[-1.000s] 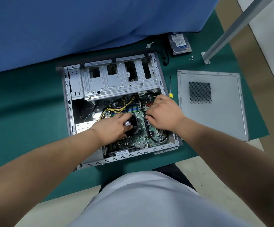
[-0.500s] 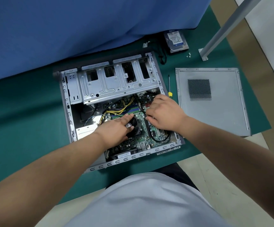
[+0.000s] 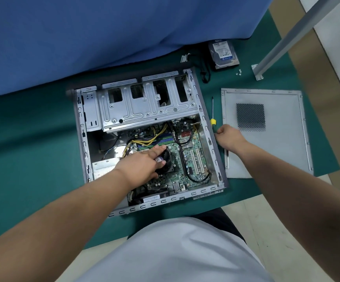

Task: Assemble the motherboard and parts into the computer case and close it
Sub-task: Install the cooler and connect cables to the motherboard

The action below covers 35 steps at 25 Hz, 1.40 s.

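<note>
Bare forearms, pale grey shirt (image 3: 177, 251)

The computer case (image 3: 209, 139) lay open on its side on the green mat (image 3: 32, 139), with the motherboard (image 3: 187, 157) seated inside. The left hand (image 3: 144, 161) rested flat, fingers extended, on the black CPU fan (image 3: 168, 162). The right hand (image 3: 229, 137) was outside the case, fingers curled, just beside the yellow-handled screwdriver (image 3: 212, 115); whether it gripped anything could not be told. The side panel (image 3: 277, 139) lay flat to the right. A hard drive (image 3: 224, 53) and loose screws (image 3: 239, 72) lay beyond.
</note>
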Available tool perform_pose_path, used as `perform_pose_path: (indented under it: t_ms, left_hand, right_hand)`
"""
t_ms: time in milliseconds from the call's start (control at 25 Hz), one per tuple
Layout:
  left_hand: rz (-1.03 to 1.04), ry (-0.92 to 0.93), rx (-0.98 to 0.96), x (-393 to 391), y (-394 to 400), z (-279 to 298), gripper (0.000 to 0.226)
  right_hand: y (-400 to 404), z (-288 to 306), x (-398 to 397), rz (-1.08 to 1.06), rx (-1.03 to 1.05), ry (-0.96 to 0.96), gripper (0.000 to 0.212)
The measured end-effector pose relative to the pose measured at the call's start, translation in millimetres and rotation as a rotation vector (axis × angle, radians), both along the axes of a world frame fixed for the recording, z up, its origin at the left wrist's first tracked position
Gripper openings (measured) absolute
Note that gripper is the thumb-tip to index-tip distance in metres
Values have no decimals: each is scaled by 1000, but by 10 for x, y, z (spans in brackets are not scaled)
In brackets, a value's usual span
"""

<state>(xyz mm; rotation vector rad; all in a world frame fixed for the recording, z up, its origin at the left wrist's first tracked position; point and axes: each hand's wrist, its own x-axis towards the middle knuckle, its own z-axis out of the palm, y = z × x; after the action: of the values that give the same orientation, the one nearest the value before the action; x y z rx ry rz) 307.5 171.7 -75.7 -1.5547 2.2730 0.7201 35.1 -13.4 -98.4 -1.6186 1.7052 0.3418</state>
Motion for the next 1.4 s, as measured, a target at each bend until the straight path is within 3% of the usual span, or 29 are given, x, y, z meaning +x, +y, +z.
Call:
perform_pose_path:
  t_ms: [320, 440, 560, 600, 760, 1040, 1200, 1400]
  left_hand:
    - [11, -10, 26, 17, -34, 1, 51]
    - [11, -12, 24, 20, -32, 15, 51]
    - [21, -5, 16, 9, -16, 4, 51]
    - [27, -2, 15, 6, -10, 3, 52]
    - [22, -2, -12, -9, 1, -9, 53]
    - [23, -25, -40, -49, 30, 8, 56]
    - [62, -5, -21, -58, 43, 22, 56]
    - [101, 13, 0, -63, 13, 77, 51]
  right_hand:
    - [-36, -153, 129, 25, -13, 109, 9]
    - [-11, 24, 79, -59, -66, -44, 22]
    - [43, 344, 24, -246, -186, -338, 8]
    - [53, 462, 13, -253, -250, -399, 13]
    - [110, 889, 25, -78, -430, -486, 21]
    - [353, 1217, 12, 237, -427, -532, 28]
    - [457, 1306, 16, 238, -417, -582, 33]
    - [570, 1298, 49, 66, -440, -846, 31]
